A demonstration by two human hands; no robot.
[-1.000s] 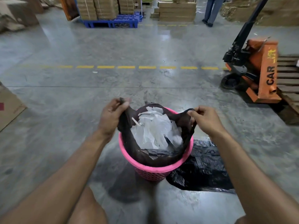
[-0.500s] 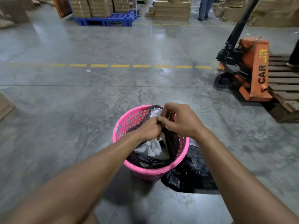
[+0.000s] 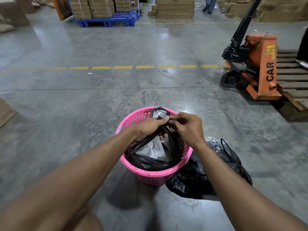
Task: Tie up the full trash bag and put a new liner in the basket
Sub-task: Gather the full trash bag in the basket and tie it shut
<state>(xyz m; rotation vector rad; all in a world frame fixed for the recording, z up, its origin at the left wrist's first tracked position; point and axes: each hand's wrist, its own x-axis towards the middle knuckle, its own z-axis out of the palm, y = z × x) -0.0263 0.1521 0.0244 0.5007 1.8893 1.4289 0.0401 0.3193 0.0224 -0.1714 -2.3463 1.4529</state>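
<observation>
A pink perforated basket (image 3: 146,175) stands on the concrete floor in front of me. Inside it sits a black trash bag (image 3: 155,162) full of crumpled white paper. My left hand (image 3: 150,126) and my right hand (image 3: 188,128) meet above the basket's middle, each pinching a twisted black flap of the bag, the flaps crossed between my fingers. A second black bag (image 3: 200,177), flat and crumpled, lies on the floor against the basket's right side.
An orange pallet jack (image 3: 260,67) and a wooden pallet (image 3: 293,80) stand at the right. A dashed yellow line (image 3: 123,67) crosses the floor ahead. Stacked cartons on a blue pallet (image 3: 108,22) and a person's legs (image 3: 209,5) are at the back. Cardboard (image 3: 5,112) lies at left.
My hands, spread apart holding the bag's two flaps a second ago, have come together over the basket and now work the crossed flaps. The view has drifted slightly.
</observation>
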